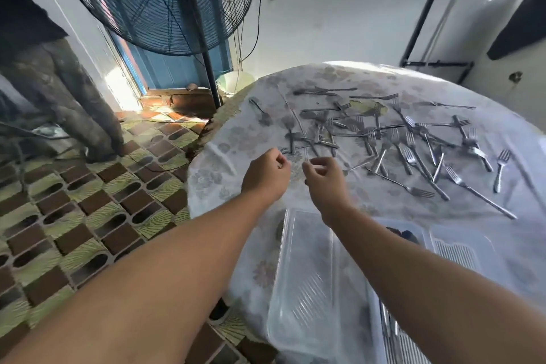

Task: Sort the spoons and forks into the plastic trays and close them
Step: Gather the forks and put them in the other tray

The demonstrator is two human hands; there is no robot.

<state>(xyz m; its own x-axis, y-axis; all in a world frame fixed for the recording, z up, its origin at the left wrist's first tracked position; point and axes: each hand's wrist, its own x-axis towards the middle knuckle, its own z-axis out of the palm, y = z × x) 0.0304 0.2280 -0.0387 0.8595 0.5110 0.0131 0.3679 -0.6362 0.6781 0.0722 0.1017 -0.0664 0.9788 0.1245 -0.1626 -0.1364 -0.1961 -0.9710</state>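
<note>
Head view, steeply down, table (384,204) apparently near

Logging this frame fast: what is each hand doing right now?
Left hand: fingers curled, nothing visibly held, above the tablecloth.
Right hand: fingers curled; whether it pinches anything cannot be told.

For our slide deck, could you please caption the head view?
Both hands, left and right, reach toward scattered forks on a round table, clear plastic trays nearby.
</note>
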